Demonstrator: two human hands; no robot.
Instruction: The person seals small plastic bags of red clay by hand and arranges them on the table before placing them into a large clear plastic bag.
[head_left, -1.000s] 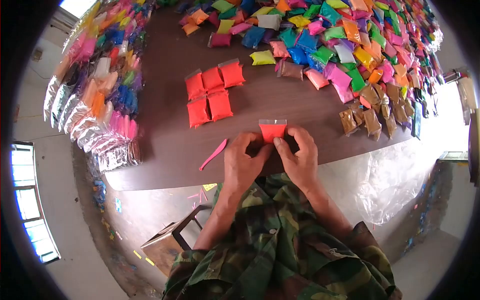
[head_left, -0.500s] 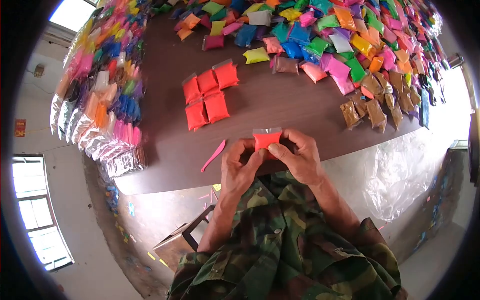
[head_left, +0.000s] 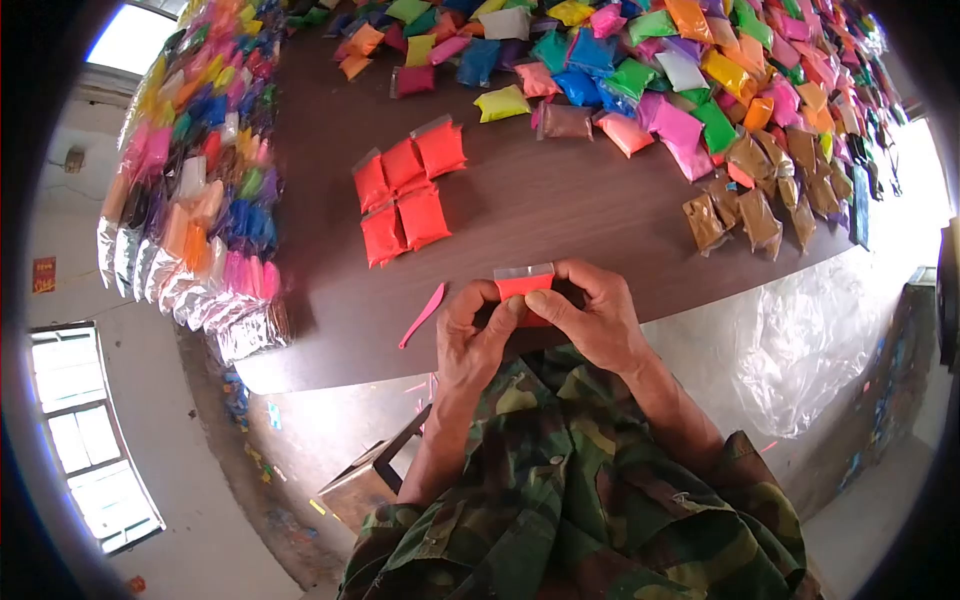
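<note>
Between my hands, at the table's near edge, is a small clear plastic bag of red clay (head_left: pixel 524 284), its transparent top strip pointing away from me. My left hand (head_left: pixel 476 335) pinches its left side, and my right hand (head_left: pixel 597 312) grips the right side; both thumbs press together on its face. The lower part of the bag is mostly hidden by the thumbs. Left of my left hand lies a pink plastic modelling knife (head_left: pixel 422 316). Farther off, several matching red clay bags (head_left: pixel 405 190) lie side by side in two rows.
A large heap of mixed-colour clay bags (head_left: pixel 640 75) covers the table's far side. Brown bags (head_left: pixel 758 222) lie at the right. Stacked long packs of coloured bags (head_left: pixel 215 190) line the left edge. Clear plastic sheeting (head_left: pixel 805 350) hangs or lies beyond the table's right front edge.
The thumbs have shifted slightly on the red bag, which now shows less of its face. The view has turned a little; the other things on the table stay put.
</note>
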